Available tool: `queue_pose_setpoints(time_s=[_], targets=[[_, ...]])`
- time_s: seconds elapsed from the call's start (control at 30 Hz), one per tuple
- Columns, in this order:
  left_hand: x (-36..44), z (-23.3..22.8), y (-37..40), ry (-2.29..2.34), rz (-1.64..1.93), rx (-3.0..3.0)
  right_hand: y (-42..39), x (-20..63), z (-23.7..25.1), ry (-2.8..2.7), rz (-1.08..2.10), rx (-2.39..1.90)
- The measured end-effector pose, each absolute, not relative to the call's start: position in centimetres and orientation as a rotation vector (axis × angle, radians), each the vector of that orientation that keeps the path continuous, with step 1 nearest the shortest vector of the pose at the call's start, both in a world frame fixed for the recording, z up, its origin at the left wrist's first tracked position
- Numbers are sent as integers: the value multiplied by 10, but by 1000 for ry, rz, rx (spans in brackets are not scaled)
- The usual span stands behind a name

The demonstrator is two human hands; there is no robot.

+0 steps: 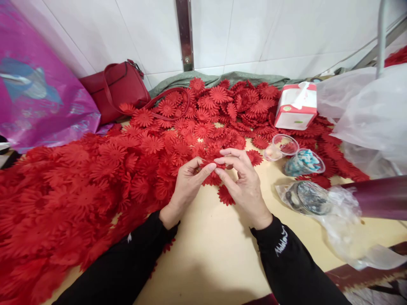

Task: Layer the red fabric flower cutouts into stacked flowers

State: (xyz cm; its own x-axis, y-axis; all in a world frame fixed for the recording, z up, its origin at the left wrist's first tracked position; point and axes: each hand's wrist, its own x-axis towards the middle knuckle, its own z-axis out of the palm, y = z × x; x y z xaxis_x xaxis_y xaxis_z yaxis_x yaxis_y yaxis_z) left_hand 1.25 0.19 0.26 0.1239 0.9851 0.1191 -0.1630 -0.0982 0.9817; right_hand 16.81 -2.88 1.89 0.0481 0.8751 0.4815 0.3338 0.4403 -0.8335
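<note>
Grip: the left hand [187, 184] pinches a thin red flower-shaped piece with narrow petals, apparently fabric [208, 162], between thumb and forefinger. The right hand [246, 184] meets it at the fingertips, its other fingers loosely curled; whether its thumb and forefinger are pressed on the piece cannot be told.

Workpiece position: the red piece is at the meeting point of both hands, above the near edge of a broad pile of loose red flower pieces [149, 144]. The pile extends beyond the grip and to its left. Bare pale-yellow tabletop [203, 241] lies on the near side of the grip. To the right, well apart, is a clear plastic cup of blue-and-white material [302, 163]; farther beyond it is a red-and-white tissue box [295, 114].

Step in hand: apparently, fingertip handling of one piece. Next move: judged to require light, even pressure, keeping the petals uncreased.
</note>
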Motion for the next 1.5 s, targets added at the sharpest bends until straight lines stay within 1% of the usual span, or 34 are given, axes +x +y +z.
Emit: queue_pose_setpoints(time_s=[0.13,0.27,0.33,0.43,0.5,0.57,0.63,0.7,0.83,0.9,1.0,1.07,1.17,1.27,1.33,1.4,1.5], targets=[[15,4,2,849,1207,1258,-27,167,16,-1281,835,-1088],[15,4,1,873,1225,1303,-19,171,5,-942,1053,-981],[14,1,0,902,1242,1312,-13,179,-1,-800,1064,-940],[14,-4,1,925,1259,1280,-5,193,-6,-723,994,-934],[14,-7,2,948,1333,1266,-3,197,-7,-738,958,-960],[14,-9,3,1007,1492,1306,-4,194,-5,-786,919,-999],[13,-9,4,1095,1644,1406,-7,186,-2,-857,872,-1040],[11,-8,2,1208,1707,1543,-11,178,3,-933,861,-1052],[8,-3,-2,1334,1564,1802,-17,170,11,-1026,967,-989],[9,-2,-3,1243,1463,1833,-19,170,13,-1043,1045,-972],[12,-2,-3,1061,1306,1692,-20,169,14,-1078,1130,-973],[14,-1,-3,1000,1239,1533,-20,169,13,-1103,1104,-984],[16,1,-1,974,1243,1328,-22,168,12,-1184,939,-1026],[15,2,1,974,1270,1223,-24,167,14,-1340,752,-1069],[14,1,3,984,1277,1209,-26,167,16,-1417,689,-1090],[12,1,4,987,1277,1214,-27,167,17,-1448,702,-1102],[11,2,4,963,1237,1249,-26,168,17,-1384,833,-1073]])
